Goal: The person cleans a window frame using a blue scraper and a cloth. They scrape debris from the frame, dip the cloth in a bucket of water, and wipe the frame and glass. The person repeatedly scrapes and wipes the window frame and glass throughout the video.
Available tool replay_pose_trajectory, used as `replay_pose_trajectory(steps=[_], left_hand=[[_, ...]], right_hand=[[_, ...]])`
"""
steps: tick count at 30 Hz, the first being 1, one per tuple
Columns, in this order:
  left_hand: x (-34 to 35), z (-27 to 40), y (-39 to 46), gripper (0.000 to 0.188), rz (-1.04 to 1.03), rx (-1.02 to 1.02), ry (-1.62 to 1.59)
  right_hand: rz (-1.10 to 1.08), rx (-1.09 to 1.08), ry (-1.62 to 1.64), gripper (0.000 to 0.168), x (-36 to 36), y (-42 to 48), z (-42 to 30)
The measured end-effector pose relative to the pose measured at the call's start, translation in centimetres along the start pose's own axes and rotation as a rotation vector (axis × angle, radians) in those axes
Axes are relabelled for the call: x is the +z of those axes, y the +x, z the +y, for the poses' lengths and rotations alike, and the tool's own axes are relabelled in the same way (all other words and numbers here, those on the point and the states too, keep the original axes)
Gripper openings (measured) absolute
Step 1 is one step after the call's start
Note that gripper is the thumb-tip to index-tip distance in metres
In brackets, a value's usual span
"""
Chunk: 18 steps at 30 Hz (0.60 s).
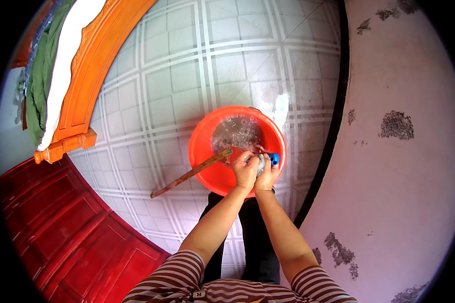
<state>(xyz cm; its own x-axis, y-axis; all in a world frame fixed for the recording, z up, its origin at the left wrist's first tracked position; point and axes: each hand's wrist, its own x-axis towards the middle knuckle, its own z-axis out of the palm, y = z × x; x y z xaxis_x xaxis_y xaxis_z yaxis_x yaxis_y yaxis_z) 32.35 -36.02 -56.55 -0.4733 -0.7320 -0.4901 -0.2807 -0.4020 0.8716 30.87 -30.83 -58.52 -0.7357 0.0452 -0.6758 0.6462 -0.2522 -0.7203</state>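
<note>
A red plastic basin (201,151) stands on the floor before me, with dark, bubbly water (237,130) in it. Over the near side of the basin, my left hand (245,170) and my right hand (267,176) are close together, both closed on a wet, greyish-white cloth (261,163). Next to my right hand is a blue object (274,159) near the basin's right wall; its kind is unclear. A wooden stick (191,173) leans across the left rim, one end inside the basin near my left hand. Part of the cloth is hidden by my fingers.
The basin rests on a tiled floor (182,87) by my legs. At the upper left is an orange wooden bed frame (87,75) with white and green fabric (45,79). Red panelled furniture (79,223) lies at the lower left. A stained pale wall (394,75) rises on the right.
</note>
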Motion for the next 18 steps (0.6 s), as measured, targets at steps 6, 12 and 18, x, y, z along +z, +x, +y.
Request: replay_pose_trajectory(steps=[6,12,18], left_hand=[[-0.1,1.3,-0.4,0.018,-0.071,0.164,0.240],[0.0,5.7,-4.2,0.016,-0.147,-0.043,0.017],[-2.1,15.3,-9.8,0.012,-0.279,0.080,-0.136]], right_hand=[[-0.043,0.039,0.011,0.026,0.4,-1.0,-3.1],[-0.109,-0.114,-0.041,0.036,-1.8,-3.3,-9.0],[-0.218,-0.236,0.032,0.038,-3.7,-11.0,-19.6]])
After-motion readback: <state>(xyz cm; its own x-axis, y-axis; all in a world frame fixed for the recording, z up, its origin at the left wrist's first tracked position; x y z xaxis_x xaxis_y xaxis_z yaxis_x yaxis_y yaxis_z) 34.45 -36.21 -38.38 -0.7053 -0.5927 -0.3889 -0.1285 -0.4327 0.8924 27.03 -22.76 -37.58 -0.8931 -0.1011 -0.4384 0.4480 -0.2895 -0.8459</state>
